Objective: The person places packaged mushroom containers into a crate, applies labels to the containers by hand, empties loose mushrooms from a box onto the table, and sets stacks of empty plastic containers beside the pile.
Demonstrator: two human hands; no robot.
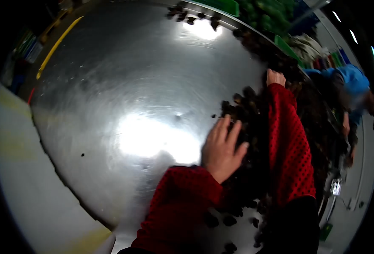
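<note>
Small dark brown, lumpy pieces, too blurred to name, lie in a long heap along the right side of a shiny metal table. My left hand is flat at the heap's left edge, fingers apart, fingertips touching or just over the nearest pieces. Farther out, my right hand reaches into the far part of the heap. Its fingers are curled closed, and whatever they hold, if anything, is hidden. Both forearms wear red dotted sleeves.
More dark pieces sit by the table's far edge. Beyond it are a green tray and green bags. A person in blue stands across on the right. A white panel borders the left side.
</note>
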